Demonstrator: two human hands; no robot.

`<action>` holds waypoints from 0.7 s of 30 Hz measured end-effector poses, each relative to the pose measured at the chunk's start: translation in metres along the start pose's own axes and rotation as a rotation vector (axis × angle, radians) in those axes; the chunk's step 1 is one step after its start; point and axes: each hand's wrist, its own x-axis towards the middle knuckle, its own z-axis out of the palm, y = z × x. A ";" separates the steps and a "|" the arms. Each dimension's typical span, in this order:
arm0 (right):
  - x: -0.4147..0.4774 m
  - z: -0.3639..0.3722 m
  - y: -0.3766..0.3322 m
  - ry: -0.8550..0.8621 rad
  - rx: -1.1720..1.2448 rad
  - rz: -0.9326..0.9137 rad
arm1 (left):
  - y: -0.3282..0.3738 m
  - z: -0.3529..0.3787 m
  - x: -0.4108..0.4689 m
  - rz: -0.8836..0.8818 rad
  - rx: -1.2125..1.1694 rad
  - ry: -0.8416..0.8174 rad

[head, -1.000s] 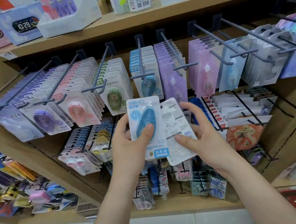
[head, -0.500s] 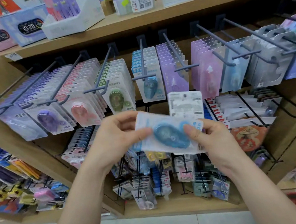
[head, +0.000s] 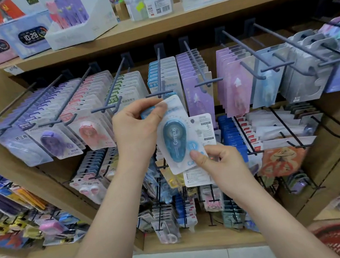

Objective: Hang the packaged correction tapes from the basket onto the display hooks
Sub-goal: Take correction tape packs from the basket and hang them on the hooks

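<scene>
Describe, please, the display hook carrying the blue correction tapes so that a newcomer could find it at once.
Under the wooden shelf with the clock boxes runs a row of grey hooks. The one you want is the mid-row hook, just above the left hand. Its blue-headed packs hang between green-headed packs and purple packs.

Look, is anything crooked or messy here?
Only the blue correction tape pack is tilted, held between the left hand and right hand, not yet hung. A second pack behind it shows its printed back. The hooked packs hang straight.
</scene>
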 end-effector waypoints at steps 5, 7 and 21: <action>0.001 0.006 0.003 -0.014 -0.030 0.024 | -0.001 0.007 0.009 -0.035 0.005 0.026; 0.001 0.008 0.006 -0.015 -0.007 0.033 | 0.000 0.009 0.011 -0.046 0.000 0.016; -0.002 0.010 -0.005 -0.101 0.008 0.134 | 0.004 0.006 0.012 -0.194 -0.136 -0.173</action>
